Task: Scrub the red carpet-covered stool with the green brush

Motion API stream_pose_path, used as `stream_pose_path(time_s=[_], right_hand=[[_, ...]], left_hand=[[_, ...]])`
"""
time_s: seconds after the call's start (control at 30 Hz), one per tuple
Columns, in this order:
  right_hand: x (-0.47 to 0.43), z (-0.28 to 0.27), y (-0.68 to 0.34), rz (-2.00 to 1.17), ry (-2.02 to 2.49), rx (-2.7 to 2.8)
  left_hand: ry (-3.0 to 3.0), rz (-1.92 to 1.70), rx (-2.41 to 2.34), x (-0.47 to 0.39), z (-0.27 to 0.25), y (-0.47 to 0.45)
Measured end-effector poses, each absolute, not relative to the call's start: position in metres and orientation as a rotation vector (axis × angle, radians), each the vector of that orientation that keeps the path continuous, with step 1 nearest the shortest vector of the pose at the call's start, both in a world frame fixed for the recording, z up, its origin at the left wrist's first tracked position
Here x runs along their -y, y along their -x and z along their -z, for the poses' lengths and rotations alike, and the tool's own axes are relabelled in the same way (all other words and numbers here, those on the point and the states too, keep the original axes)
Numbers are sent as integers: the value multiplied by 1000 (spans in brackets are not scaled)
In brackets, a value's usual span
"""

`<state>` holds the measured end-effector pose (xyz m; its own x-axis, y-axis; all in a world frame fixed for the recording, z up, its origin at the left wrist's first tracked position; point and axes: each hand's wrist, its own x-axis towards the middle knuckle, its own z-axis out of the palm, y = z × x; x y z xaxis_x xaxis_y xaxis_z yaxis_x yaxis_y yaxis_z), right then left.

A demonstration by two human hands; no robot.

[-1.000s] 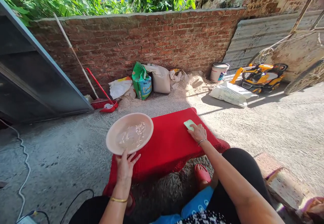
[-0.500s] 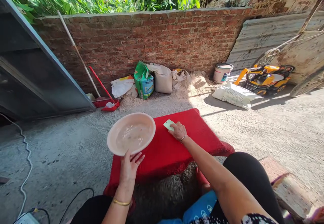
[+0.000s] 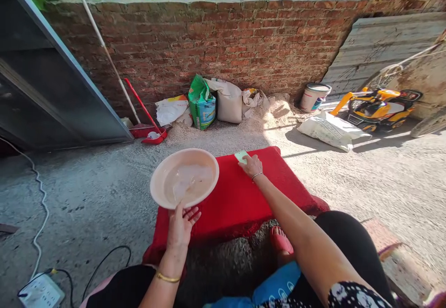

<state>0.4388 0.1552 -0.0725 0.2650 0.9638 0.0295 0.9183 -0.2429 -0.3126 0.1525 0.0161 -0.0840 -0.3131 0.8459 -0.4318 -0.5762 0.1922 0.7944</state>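
A pale pink plastic basin (image 3: pixel 158 185) with clear water in it sits at the left end of a red cloth-covered table (image 3: pixel 226 210). My left hand (image 3: pixel 181 219) grips its near rim, the thumb over the edge and the other fingers below, partly spread. Near the table's far edge, my right hand (image 3: pixel 252 165) is closed on a flat, pale green rectangular piece with rounded corners (image 3: pixel 241 155). That piece lies low against the red cloth; its near part is hidden under my fingers. I cannot tell its kind.
Beyond the table, a green bag (image 3: pixel 203 106) and a pale sack (image 3: pixel 229 103) lean on a brick wall (image 3: pixel 209 38). A red dustpan (image 3: pixel 155 137), a bucket (image 3: pixel 315 98) and a yellow toy excavator (image 3: pixel 379 108) stand around. A power strip (image 3: pixel 41 291) lies at lower left.
My right hand has slid the pale green piece forward, closer to the table's far edge. My left hand keeps its grip on the basin, and the water surface has shifted. The view has tilted down.
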Motion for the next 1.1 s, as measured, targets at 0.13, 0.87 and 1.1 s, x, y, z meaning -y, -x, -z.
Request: stream_pose_path(time_s=[0.13, 0.87, 1.1], right_hand=[[-177, 82, -373, -306, 2101, 1929], [-109, 78, -475, -279, 2199, 1842], [-93, 85, -397, -322, 1992, 2062]], left_hand=[[-296, -1443, -1241, -13, 80, -153], [-380, -1468, -1278, -14, 82, -151], [-388, -1482, -1279, -19, 86, -150]])
